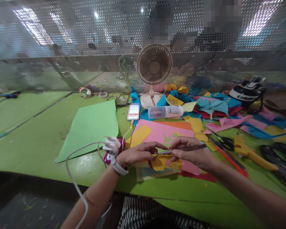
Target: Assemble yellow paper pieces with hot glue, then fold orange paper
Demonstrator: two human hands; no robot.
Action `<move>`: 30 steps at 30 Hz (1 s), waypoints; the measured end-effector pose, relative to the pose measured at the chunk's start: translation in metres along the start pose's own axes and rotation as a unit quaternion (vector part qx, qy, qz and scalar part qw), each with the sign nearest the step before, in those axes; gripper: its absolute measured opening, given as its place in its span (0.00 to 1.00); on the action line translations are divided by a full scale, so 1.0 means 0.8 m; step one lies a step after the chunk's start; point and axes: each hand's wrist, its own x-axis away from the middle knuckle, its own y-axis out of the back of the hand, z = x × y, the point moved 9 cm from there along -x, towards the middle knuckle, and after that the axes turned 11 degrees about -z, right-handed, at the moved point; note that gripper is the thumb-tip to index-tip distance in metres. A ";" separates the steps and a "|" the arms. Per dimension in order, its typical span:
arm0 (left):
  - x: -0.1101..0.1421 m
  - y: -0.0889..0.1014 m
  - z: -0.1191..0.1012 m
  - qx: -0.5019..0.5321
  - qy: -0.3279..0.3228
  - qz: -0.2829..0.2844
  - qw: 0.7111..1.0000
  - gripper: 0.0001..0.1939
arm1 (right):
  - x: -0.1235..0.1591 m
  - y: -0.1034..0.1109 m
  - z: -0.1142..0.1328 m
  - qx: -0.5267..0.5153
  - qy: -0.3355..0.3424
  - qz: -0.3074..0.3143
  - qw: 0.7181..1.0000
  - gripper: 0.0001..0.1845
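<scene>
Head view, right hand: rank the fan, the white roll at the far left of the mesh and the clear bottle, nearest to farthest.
From the right hand:
1. Clear bottle: lying just beyond the hand, slightly left.
2. Fan: standing behind the bottle.
3. White roll: well to the left, near the mesh.

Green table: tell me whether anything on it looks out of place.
Yes, two things. The clear bottle lies on its side in front of the fan instead of standing, with no visible spill. The white cable droops over the front edge of the table, where it might snag.
</scene>
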 end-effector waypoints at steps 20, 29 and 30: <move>-0.002 0.005 0.009 -0.009 0.022 -0.035 0.999 0.25 | -0.002 0.010 -0.001 0.023 0.013 -0.030 0.999 0.11; 0.002 0.012 -0.005 -0.046 -0.002 -0.076 0.996 0.22 | -0.009 0.040 0.006 -0.028 0.066 -0.109 0.992 0.09; 0.002 0.011 -0.007 -0.050 -0.001 -0.073 0.996 0.22 | -0.009 0.044 0.006 -0.034 0.069 -0.114 0.991 0.09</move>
